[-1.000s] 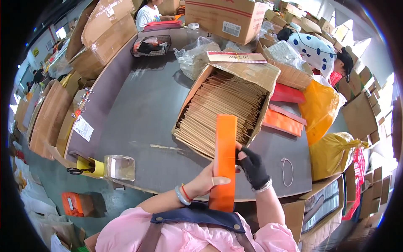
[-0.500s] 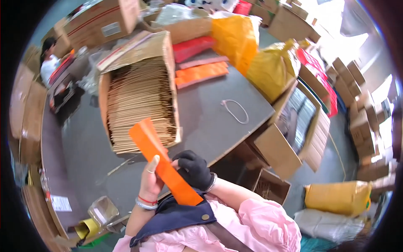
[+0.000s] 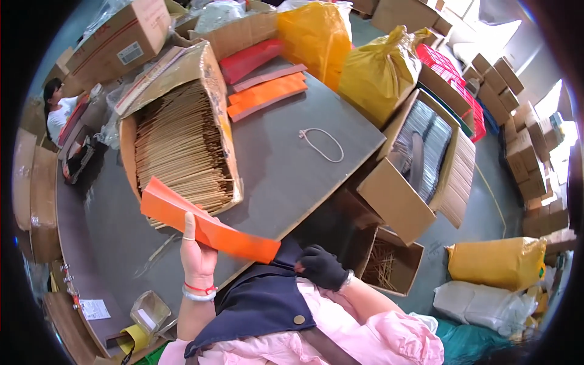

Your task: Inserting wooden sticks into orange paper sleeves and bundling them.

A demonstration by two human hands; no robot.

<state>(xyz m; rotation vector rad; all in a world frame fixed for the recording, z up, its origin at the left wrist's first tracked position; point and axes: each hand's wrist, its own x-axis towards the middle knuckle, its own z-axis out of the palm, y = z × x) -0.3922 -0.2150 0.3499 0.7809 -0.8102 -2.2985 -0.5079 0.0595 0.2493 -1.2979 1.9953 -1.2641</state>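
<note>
My left hand (image 3: 199, 258), bare with a pale cover on the thumb, grips a long, flat orange strip (image 3: 213, 234). Its thumb lies across the strip's top face. The strip slants from the front of the stick box down toward my apron. My right hand (image 3: 322, 266), in a black glove with bare fingertips, is at the apron's right side, apart from the strip. Its fingers are curled, and what they hold, if anything, is hidden. Thin wooden sticks (image 3: 176, 152) fill an open carton (image 3: 222, 115) just beyond my left hand.
More orange strips (image 3: 267, 94) and a red pack (image 3: 250, 59) lie on the grey table (image 3: 274, 152) beside a white loop tie (image 3: 322, 146). Yellow bags (image 3: 380, 76) stand behind. Right of the table are an open carton (image 3: 398, 198) and a box of sticks (image 3: 380, 264). A person (image 3: 58, 112) is at far left.
The orange strip has swung to a flatter slant and moved left with my left hand. My right hand has come away from it, moving right and down to the apron.
</note>
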